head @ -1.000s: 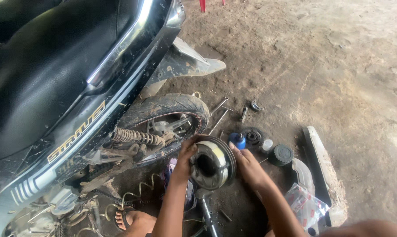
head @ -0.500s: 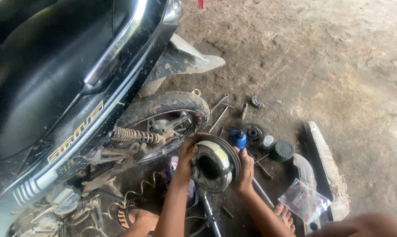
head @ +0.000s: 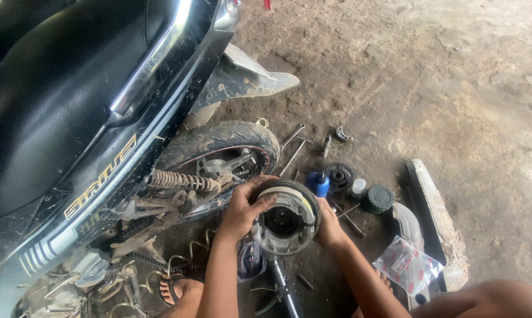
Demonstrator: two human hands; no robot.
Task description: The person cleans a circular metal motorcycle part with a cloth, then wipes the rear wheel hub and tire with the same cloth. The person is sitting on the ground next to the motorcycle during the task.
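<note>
I hold a round grey metal brake drum plate [head: 285, 219] with both hands, its open face toward me. My left hand [head: 242, 209] grips its left rim, thumb across the edge. My right hand [head: 329, 227] clasps the right rim from behind. The part hangs just right of the motorcycle's rear wheel [head: 222, 156], whose muddy tyre and coil shock spring [head: 178, 181] show beside it.
A black motorcycle body [head: 72, 118] fills the left. On the dirt floor lie spanners [head: 292, 147], a blue bottle [head: 319, 184], a sprocket [head: 339, 175], a black cap [head: 376, 198], a plastic bag [head: 407, 266] and a grey panel [head: 436, 218]. My sandalled foot [head: 180, 291] is below.
My right hand moved from the front of the drum plate round to its right rim. The plate turned slightly, showing more of its inside.
</note>
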